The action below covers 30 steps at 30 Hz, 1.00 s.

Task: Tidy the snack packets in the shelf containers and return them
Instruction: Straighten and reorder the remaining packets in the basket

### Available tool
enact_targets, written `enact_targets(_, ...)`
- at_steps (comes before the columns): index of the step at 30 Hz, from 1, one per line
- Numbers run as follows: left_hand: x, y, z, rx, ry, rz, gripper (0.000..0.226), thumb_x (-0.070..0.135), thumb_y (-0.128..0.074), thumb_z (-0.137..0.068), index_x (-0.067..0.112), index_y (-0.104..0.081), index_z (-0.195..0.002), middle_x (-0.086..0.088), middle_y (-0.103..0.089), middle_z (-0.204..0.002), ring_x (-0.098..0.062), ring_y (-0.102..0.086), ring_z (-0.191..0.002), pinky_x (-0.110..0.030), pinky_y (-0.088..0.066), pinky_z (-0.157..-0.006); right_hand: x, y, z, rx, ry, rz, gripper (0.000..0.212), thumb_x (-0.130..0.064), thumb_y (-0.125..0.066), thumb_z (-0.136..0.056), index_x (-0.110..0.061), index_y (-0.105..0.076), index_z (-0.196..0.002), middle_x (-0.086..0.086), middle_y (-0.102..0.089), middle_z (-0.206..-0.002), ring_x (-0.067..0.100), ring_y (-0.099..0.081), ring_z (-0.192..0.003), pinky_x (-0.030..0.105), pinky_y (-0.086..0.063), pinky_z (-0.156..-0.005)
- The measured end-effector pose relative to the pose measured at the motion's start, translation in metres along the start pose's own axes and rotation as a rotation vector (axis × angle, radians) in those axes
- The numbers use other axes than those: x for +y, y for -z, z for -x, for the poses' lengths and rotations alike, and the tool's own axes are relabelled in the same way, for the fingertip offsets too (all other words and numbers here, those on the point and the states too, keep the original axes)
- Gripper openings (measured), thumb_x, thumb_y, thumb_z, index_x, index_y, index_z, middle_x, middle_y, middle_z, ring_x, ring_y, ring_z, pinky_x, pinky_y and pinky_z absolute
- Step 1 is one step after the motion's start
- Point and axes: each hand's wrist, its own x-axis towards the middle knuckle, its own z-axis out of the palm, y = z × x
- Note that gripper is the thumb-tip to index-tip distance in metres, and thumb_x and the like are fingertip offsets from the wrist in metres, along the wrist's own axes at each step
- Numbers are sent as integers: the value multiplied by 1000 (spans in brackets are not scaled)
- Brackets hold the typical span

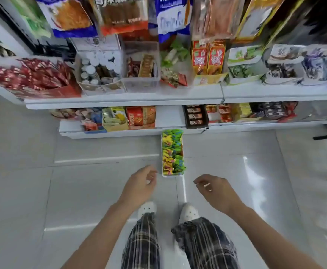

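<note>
Snack packets (173,152), yellow, green and blue, fill a long white container (163,174) standing on the tiled floor (81,191) just in front of the lower shelf (170,118), below a bare gap in its row of boxes. Nearer the camera, the left hand (140,184) and right hand (215,188) hover on either side of the container's near end, fingers loosely curled, holding nothing and touching nothing.

no readable text anywhere tbh

the hanging bags (170,16) and orange boxes (208,57) have printed characters, but they're too blurry to read.
</note>
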Motion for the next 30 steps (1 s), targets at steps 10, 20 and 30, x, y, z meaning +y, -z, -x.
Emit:
enact_targets(10, -139, -135, -271, -114, -271, -346, 42, 11, -60, -93, 11, -56, -136, -12, -47, -140, -28, -41, -131, -33, -34, -107, 132, -102, -290, 169, 101, 19, 15, -16, -70, -90, -16, -73, -105, 1, -71, -97, 11, -64, -70, 26, -52, -79)
enact_targets(20, -208, -184, -367, 123, -780, -639, 43, 35, -75, -85, 12, -64, -118, -12, -55, -116, -32, -53, -113, -49, -48, -91, 195, -168, -394, 400, 397, 83, 29, -27, -91, -67, -17, -75, -88, 2, -60, -83, 17, -64, -71, 34, -54, -72)
enact_targets(30, -205, -180, -360, 65, -701, -523, 40, 39, -71, -88, 18, -61, -121, -1, -50, -122, -18, -45, -119, -34, -38, -104, 184, -172, -385, 412, 443, 148, 15, -16, -81, -80, -7, -70, -80, 7, -58, -92, 26, -54, -95, 37, -44, -84)
